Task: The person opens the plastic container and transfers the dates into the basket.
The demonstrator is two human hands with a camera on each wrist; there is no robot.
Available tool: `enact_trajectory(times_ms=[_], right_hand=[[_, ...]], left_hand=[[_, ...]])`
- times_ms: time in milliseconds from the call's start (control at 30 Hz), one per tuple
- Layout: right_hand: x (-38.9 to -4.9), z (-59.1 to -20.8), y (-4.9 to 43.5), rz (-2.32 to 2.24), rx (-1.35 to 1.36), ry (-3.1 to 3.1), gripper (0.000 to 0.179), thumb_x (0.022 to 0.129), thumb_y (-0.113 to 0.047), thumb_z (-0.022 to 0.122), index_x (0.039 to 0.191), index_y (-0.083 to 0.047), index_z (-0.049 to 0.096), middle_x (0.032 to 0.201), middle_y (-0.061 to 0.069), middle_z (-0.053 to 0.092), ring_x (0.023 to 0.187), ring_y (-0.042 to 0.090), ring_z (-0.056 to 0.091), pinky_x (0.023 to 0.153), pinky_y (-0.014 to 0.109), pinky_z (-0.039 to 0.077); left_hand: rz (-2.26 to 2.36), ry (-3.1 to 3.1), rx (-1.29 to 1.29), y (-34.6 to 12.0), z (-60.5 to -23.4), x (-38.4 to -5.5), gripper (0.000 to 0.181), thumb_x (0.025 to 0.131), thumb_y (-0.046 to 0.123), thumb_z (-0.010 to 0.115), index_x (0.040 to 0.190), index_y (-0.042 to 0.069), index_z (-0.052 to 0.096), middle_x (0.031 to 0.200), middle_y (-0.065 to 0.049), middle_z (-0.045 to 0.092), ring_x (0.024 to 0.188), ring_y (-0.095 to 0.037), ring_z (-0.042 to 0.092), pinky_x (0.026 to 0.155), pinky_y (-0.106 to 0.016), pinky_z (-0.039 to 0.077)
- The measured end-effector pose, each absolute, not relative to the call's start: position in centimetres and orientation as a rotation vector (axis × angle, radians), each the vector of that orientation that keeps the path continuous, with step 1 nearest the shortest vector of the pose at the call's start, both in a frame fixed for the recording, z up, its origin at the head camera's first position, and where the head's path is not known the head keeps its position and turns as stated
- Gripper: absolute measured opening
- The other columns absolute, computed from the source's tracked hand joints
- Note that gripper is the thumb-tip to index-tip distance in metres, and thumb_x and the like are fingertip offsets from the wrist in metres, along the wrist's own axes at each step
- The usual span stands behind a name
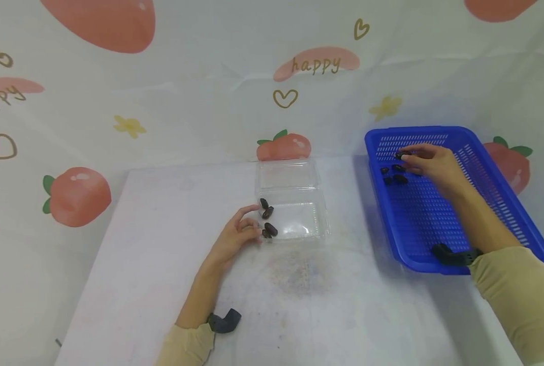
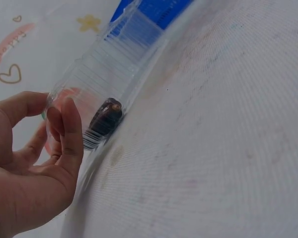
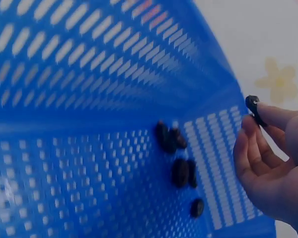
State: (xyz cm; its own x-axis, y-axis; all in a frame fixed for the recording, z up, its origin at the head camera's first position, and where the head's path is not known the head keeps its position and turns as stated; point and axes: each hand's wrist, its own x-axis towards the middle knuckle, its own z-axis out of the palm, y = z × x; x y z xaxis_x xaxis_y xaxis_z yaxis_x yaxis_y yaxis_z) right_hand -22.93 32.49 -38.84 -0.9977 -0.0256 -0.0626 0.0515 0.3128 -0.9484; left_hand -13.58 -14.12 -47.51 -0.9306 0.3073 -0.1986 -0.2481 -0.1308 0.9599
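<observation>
My left hand point(image 1: 236, 238) grips the left edge of an opened clear plastic box point(image 1: 299, 203), its lid tipped back. Several dark brown dates point(image 1: 270, 229) lie along the box's left side, and one date point(image 2: 106, 116) shows through the plastic in the left wrist view. Over the far left part of the blue basket point(image 1: 390, 223), my right hand point(image 1: 436, 165) pinches a single date point(image 3: 256, 110) between thumb and fingers. Below it, several more dates point(image 3: 180, 172) rest on the basket floor in a loose cluster.
The basket stands to the right of the box on a white-covered table point(image 1: 171, 213). A white backdrop point(image 1: 198, 101) with printed fruit and hearts rises behind both. Dark wrist bands point(image 1: 224, 321) sit on both forearms.
</observation>
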Motion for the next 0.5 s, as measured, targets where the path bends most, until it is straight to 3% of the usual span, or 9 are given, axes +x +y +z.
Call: enact_trajectory(times_ms=[233, 500], right_hand=[[-25.0, -42.9, 36.6, -1.792, 0.096, 2.508, 0.042, 0.082, -0.029, 0.067, 0.119, -0.012, 0.059, 0.101, -0.005, 0.062, 0.086, 0.007, 0.063, 0.071, 0.021, 0.052], [-27.0, -46.3, 40.0, -1.789, 0.206, 2.540, 0.049, 0.077, -0.035, 0.070, 0.118, -0.010, 0.060, 0.098, -0.005, 0.062, 0.081, 0.005, 0.064, 0.068, 0.019, 0.052]], left_hand=[[2.121, 1.772, 0.060, -14.0, -47.6, -13.5, 0.060, 0.081, 0.000, 0.064, 0.134, 0.018, 0.042, 0.084, -0.007, 0.049, 0.070, -0.023, 0.057, 0.074, -0.036, 0.051], [2.111, 1.792, 0.048, -14.0, -47.6, -13.5, 0.061, 0.080, 0.004, 0.067, 0.134, 0.018, 0.041, 0.085, -0.006, 0.050, 0.070, -0.023, 0.058, 0.075, -0.035, 0.050]])
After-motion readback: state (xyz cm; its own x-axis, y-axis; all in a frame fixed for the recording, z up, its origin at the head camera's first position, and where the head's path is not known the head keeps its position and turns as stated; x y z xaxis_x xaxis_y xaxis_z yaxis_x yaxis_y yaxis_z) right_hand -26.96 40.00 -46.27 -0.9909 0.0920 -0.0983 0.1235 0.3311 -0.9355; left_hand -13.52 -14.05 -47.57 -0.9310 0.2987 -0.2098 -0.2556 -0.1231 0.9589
